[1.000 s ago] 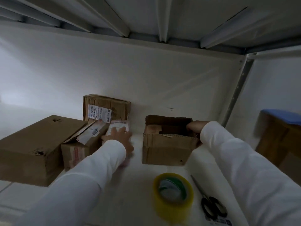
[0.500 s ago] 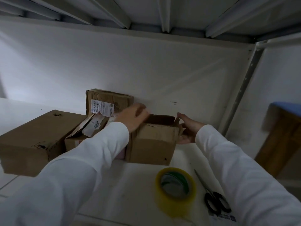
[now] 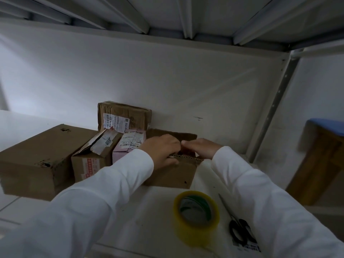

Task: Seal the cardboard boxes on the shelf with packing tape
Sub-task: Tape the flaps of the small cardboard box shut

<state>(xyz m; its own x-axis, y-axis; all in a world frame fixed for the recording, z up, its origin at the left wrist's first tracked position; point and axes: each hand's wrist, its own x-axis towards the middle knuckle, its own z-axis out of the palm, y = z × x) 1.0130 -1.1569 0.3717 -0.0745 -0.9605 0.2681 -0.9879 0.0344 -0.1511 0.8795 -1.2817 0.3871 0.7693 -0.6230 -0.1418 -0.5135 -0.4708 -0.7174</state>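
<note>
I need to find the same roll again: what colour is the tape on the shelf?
Yellowish, see-through tape on a green core, seen in the head view.

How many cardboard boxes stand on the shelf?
4 brown ones: a large box far left, a torn box beside it, a box at the back wall, and one under both hands. The pink parcel isn't counted.

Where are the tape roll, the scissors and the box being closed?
tape roll [image 3: 195, 223]: head view, yellow outer band.
scissors [image 3: 240, 232]: head view, black handle loops.
box [image 3: 173, 174]: head view, front wall.
</note>
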